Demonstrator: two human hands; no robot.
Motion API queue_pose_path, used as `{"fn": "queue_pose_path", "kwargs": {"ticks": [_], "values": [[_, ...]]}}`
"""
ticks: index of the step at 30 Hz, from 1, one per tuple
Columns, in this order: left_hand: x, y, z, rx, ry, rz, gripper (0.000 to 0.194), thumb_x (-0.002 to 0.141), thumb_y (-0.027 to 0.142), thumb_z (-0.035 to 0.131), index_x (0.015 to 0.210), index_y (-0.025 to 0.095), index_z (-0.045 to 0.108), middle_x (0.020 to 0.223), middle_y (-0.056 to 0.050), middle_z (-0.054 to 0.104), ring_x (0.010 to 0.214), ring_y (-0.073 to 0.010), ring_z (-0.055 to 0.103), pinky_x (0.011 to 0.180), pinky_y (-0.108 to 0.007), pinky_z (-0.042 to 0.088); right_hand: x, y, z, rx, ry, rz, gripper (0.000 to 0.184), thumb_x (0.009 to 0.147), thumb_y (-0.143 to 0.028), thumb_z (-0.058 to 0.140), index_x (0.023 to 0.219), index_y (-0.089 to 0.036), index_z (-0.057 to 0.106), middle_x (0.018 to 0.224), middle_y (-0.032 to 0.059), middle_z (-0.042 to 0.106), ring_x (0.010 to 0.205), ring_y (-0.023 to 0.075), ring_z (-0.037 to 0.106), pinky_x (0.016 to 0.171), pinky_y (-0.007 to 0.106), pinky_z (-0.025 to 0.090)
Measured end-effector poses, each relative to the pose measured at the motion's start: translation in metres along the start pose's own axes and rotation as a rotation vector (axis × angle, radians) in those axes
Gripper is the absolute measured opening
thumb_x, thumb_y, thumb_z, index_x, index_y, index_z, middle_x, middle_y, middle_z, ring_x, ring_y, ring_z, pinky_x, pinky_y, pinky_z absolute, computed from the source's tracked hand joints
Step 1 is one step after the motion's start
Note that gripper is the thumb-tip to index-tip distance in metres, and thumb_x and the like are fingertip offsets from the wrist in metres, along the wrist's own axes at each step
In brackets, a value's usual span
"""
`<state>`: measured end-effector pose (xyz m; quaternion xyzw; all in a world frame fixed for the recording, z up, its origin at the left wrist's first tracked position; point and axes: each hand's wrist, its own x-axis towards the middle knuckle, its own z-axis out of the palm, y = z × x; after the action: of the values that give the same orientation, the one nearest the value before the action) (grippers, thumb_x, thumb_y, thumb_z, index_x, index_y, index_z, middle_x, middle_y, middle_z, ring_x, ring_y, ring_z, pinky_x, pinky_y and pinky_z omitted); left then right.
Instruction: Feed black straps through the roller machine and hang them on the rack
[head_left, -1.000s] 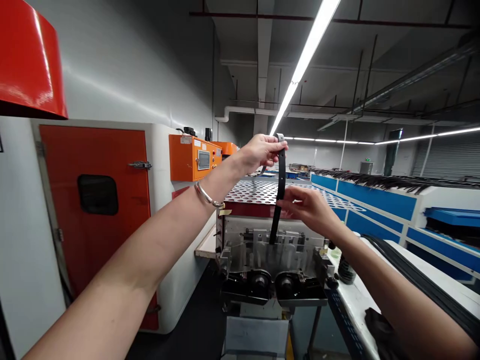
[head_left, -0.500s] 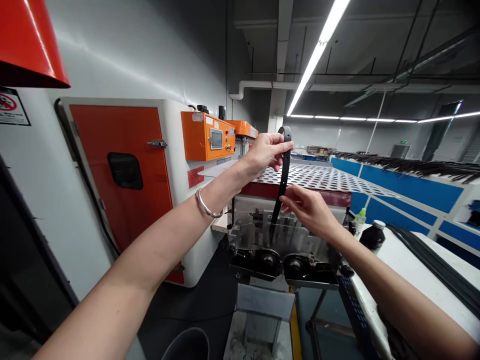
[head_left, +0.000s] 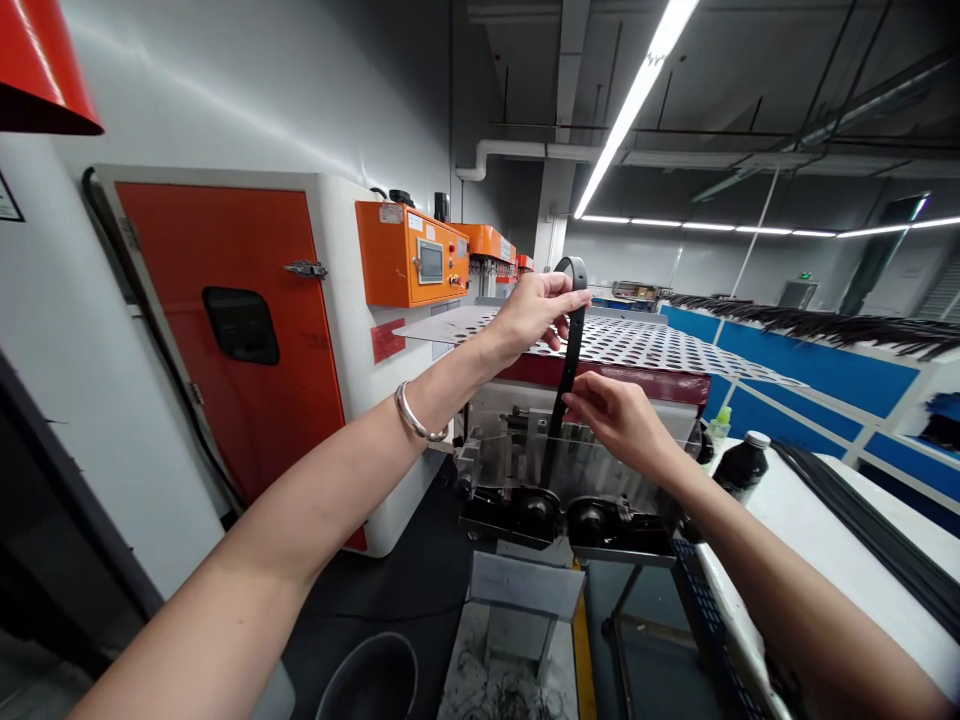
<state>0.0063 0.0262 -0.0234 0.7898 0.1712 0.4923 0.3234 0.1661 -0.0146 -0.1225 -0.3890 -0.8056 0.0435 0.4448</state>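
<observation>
And here's the left hand (head_left: 535, 312) clenched around the top of a black strap (head_left: 572, 330), pinching it up high with the loop folded over the fingers, a bangle (head_left: 413, 413) on that wrist! The strap hangs straight down past the edge of a perforated table (head_left: 637, 345) and its lower end drops behind a transparent guard (head_left: 510, 450), just above a pair of black rollers (head_left: 537, 515), though where the tip ends is hard to see through the plastic. Right hand (head_left: 619, 422) is right there at the strap's middle, fingers (head_left: 581, 402) curled in beside it, and from this angle you can't tell whether they're gripping or only just touching. Down below the machine sits a metal chute (head_left: 525, 585) over a bin (head_left: 495, 680) holding a tangle of dark scraps (head_left: 510, 692), and next to that a round grey tub (head_left: 367, 680) with its inside too dark to read. Over on the right, on a white table (head_left: 825, 530), stands a dark bottle (head_left: 741, 468) with a white cap, contents hidden by the dark body, a small green-topped bottle (head_left: 720, 424) just behind it, and long black strips (head_left: 862, 510) lying along the table's far edge
</observation>
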Motion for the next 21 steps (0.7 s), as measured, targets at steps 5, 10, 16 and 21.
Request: {"fn": "queue_pose_path", "kwargs": {"ticks": [5, 10, 16, 21], "values": [[0.001, -0.006, 0.002, 0.071, -0.044, 0.012, 0.023, 0.086, 0.024, 0.061, 0.067, 0.016, 0.053, 0.064, 0.001, 0.051, 0.051, -0.0069, 0.049, 0.047, -0.025, 0.034, -0.004, 0.008, -0.006, -0.077, -0.072, 0.022, 0.019, 0.092, -0.034, 0.050, 0.077, -0.022, 0.051, 0.068, 0.0010, 0.063, 0.065, 0.0188, 0.065, 0.057, 0.027, 0.042], [-0.006, -0.018, 0.007, 0.257, -0.093, 0.019, 0.034, 0.084, 0.030, 0.062, 0.056, 0.017, 0.047, 0.052, 0.006, 0.040, 0.046, -0.0046, 0.035, 0.051, -0.026, 0.027, -0.022, 0.007, -0.011, -0.397, 0.010, -0.003, 0.018, 0.088, -0.037, 0.058, 0.089, -0.020, 0.060, 0.084, 0.0036, 0.061, 0.061, 0.0146, 0.054, 0.059, 0.029, 0.038], [-0.026, -0.033, 0.020, 0.615, -0.055, 0.049, 0.031, 0.078, 0.039, 0.065, 0.059, 0.016, 0.059, 0.059, 0.001, 0.056, 0.059, -0.0109, 0.047, 0.058, -0.028, 0.029, -0.082, -0.013, -0.013, -0.183, 0.082, 0.156, 0.023, 0.093, -0.044, 0.053, 0.090, -0.023, 0.059, 0.075, 0.0029, 0.059, 0.058, 0.0155, 0.049, 0.055, 0.029, 0.035], [-0.087, -0.042, 0.027, 0.694, 0.124, 0.033, 0.031, 0.087, 0.045, 0.054, 0.076, 0.018, 0.064, 0.073, -0.001, 0.065, 0.065, -0.0128, 0.050, 0.063, -0.028, 0.033, -0.161, 0.027, 0.036, 0.033, -0.324, 0.399, 0.034, 0.092, -0.049, 0.051, 0.073, -0.022, 0.059, 0.062, 0.0011, 0.058, 0.056, 0.0167, 0.050, 0.053, 0.029, 0.030]]}}
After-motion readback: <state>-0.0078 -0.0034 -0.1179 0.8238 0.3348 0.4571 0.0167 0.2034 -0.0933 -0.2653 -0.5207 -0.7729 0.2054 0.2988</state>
